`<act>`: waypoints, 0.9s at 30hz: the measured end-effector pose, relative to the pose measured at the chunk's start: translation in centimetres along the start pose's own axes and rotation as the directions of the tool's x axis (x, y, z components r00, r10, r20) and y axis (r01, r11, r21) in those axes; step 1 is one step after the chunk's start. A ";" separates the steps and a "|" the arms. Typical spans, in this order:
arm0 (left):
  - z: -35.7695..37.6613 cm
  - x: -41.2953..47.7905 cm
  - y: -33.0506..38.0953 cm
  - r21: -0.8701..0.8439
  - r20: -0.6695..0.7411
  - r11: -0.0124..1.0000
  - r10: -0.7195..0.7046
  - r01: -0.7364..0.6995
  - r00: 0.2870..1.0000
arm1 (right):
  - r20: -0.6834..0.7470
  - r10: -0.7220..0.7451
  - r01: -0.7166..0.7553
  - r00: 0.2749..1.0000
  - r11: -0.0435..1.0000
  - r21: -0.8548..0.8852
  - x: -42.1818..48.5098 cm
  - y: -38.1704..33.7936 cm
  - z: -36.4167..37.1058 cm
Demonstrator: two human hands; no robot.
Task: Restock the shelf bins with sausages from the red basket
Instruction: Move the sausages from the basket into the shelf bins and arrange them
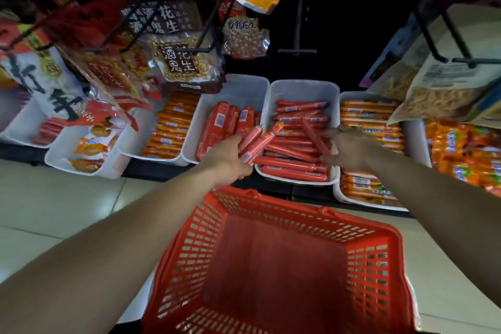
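The red basket point(273, 257) stands on the floor below me, and no sausages show inside it. My left hand point(226, 156) grips a small bunch of red sausages point(257, 142), held over the gap between two white bins. My right hand point(349, 148) reaches into the white bin point(301, 87) of thin red sausages and holds one thin sausage point(314, 134) tilted upward. The bin to the left point(244, 87) holds thicker red sausages point(225, 125).
More white bins line the low shelf: orange sausages point(173, 127) on the left, orange packs point(371, 122) on the right. Snack bags point(179, 59) hang on black hooks above the bins, and a large bag point(444, 89) overhangs at right. The floor is pale tile point(67, 206).
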State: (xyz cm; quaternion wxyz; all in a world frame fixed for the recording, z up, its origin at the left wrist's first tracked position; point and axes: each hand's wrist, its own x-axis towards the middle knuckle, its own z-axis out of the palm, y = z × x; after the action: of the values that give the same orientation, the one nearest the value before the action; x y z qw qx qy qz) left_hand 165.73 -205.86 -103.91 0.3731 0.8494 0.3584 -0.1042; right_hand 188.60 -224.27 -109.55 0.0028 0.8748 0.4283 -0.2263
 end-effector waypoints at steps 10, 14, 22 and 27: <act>4.1 11.8 4.9 0.394 0.158 0.884 0.203 -0.250 0.966 | -0.096 0.098 -0.082 0.991 0.983 0.164 -1.5 4.0 0.8; 5.5 13.4 3.5 0.463 0.147 0.838 0.247 -0.288 0.958 | -0.159 0.101 -0.069 0.982 0.979 0.193 -0.3 3.7 0.8; 5.3 13.9 -2.0 0.337 0.035 0.844 0.432 -0.417 0.901 | -0.056 0.117 -0.116 0.992 0.993 0.029 3.0 0.6 0.8; 6.1 15.1 -0.9 0.313 -0.021 0.875 0.396 -0.370 0.918 | -0.131 0.244 -0.247 0.961 0.969 -0.003 4.0 -1.2 -0.1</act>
State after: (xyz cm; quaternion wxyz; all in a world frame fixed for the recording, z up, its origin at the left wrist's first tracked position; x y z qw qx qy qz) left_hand 176.57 -201.70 -115.37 0.2362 0.9541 0.1782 -0.0461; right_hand 189.89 -220.51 -110.81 0.0113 0.9340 0.3179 -0.1629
